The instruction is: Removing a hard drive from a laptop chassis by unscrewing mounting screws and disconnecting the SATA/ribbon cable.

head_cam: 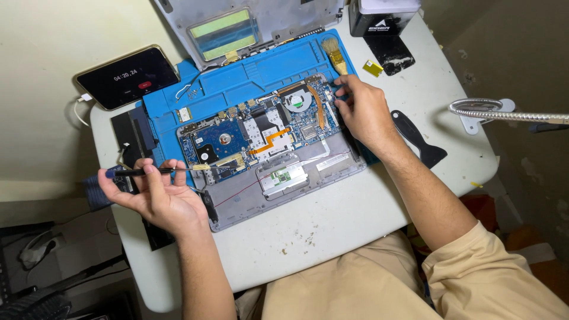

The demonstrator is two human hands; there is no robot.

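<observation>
An opened laptop base lies on a blue repair mat, its circuit board, fan and hard drive exposed. My left hand is palm up at the laptop's left edge and holds a thin black screwdriver, its tip pointing right at the board's lower left corner. My right hand rests on the laptop's upper right corner, fingers bent onto the edge beside the fan.
A phone with a lit timer screen lies at the back left. The removed laptop cover leans at the back. A small brush, a black pry tool, a black box and a flexible metal lamp arm are to the right.
</observation>
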